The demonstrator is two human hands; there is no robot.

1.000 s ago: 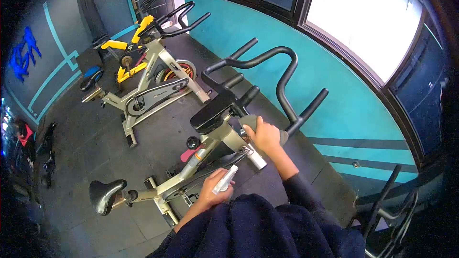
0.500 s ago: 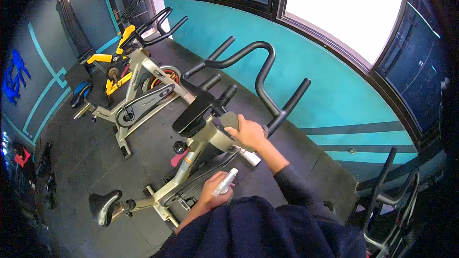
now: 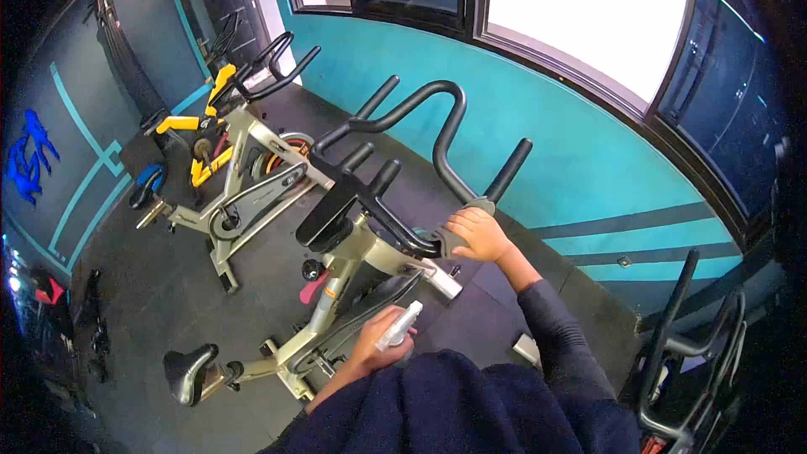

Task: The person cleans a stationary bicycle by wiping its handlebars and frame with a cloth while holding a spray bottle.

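Observation:
My right hand [image 3: 483, 237] presses a grey cloth [image 3: 448, 244] around the near side of the black handlebar [image 3: 454, 130] on a beige spin bike [image 3: 318, 307]. Its fingers curve over the bar, with the cloth showing at both edges of the hand. Lower down, my left hand [image 3: 371, 343] is closed around a spray bottle with a white trigger head [image 3: 400, 326]. The bottle's body is mostly hidden by the fingers and my dark top. The bike's saddle [image 3: 190, 374] lies to the lower left.
A second beige spin bike [image 3: 239, 189] stands beyond, with a yellow bike [image 3: 220, 88] behind it. Black handlebars of another bike [image 3: 672, 345] rise at the lower right. A teal wall [image 3: 580, 151] with windows runs along the far side.
My right hand has slid with the cloth along the handlebar, toward the right. The left hand still holds the spray bottle in nearly the same place. The view has shifted slightly.

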